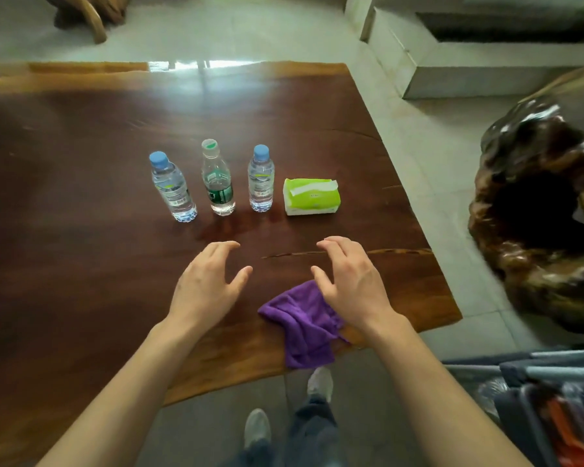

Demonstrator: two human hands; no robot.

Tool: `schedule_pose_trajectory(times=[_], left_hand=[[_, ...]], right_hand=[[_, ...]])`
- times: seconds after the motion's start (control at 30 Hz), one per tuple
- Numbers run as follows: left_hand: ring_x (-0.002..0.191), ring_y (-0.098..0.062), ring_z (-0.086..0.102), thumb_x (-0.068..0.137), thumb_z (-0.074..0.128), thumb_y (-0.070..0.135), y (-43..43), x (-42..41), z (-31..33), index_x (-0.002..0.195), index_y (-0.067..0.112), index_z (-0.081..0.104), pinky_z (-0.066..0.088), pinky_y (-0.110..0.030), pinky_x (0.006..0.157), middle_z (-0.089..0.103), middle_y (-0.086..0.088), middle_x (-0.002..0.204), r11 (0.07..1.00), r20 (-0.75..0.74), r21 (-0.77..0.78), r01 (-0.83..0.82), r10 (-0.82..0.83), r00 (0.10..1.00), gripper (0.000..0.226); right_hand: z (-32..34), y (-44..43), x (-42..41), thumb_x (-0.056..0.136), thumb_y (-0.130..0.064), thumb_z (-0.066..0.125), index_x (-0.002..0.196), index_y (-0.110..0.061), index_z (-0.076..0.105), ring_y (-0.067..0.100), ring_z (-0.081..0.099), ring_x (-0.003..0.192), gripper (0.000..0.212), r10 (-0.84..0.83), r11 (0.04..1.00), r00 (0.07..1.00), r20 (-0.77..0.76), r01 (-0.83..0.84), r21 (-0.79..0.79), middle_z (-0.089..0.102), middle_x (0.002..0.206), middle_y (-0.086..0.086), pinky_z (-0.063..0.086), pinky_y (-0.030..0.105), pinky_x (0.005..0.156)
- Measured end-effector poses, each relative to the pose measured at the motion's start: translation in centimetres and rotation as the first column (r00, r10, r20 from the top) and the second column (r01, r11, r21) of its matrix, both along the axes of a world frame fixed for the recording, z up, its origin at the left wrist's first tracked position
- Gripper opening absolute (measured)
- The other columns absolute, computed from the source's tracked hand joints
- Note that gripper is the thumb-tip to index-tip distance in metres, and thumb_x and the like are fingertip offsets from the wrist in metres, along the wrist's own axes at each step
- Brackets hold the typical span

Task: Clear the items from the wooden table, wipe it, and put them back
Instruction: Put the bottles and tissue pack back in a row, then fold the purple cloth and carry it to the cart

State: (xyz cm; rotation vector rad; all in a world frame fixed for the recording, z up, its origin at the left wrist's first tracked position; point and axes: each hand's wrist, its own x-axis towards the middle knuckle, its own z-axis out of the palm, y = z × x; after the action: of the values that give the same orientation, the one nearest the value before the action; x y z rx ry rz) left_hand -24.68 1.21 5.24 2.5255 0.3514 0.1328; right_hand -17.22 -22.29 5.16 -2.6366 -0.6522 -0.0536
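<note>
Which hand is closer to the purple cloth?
The right hand. It hovers open over the far edge of the purple cloth, covering part of it. The left hand, also open, is off to the cloth's left, above bare table.

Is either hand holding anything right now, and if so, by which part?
Nothing is held. The left hand and right hand hover open above the table; the right is over the purple cloth without gripping it.
</note>
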Motion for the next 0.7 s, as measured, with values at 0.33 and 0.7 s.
schedule_pose_trajectory(times=[0.33,0.7], left_hand=[[0.097,-0.026,0.068,0.087,0.068,0.044,-6.1,-1.1,-8.8,0.119,0.019,0.063,0.052,-0.038,0.083,0.068,0.000,0.104,0.986,-0.299,-0.072,-0.148,0.120,0.947,0.041],[0.108,-0.031,0.065,0.082,0.075,0.046,-9.9,0.2,-15.2,0.106,0.013,0.063,0.049,-0.037,0.093,0.072,-0.006,0.099,0.617,-0.515,-0.295,-0.730,0.541,0.665,0.042]], right_hand=[[-7.2,-5.2,-0.4,0.094,-0.033,0.062,0.130,-0.017,0.060,0.020,0.058,0.118,0.039,-0.061,0.994,0.975,-0.216,0.039,-0.104,0.063,0.128,0.003,0.050,0.033,0.101],[-15.8,-3.5,2.4,0.094,-0.048,0.060,0.118,-0.022,0.062,0.018,0.065,0.099,0.035,-0.142,0.990,0.832,-0.537,0.114,-0.086,0.067,0.111,-0.001,0.050,0.030,0.080]])
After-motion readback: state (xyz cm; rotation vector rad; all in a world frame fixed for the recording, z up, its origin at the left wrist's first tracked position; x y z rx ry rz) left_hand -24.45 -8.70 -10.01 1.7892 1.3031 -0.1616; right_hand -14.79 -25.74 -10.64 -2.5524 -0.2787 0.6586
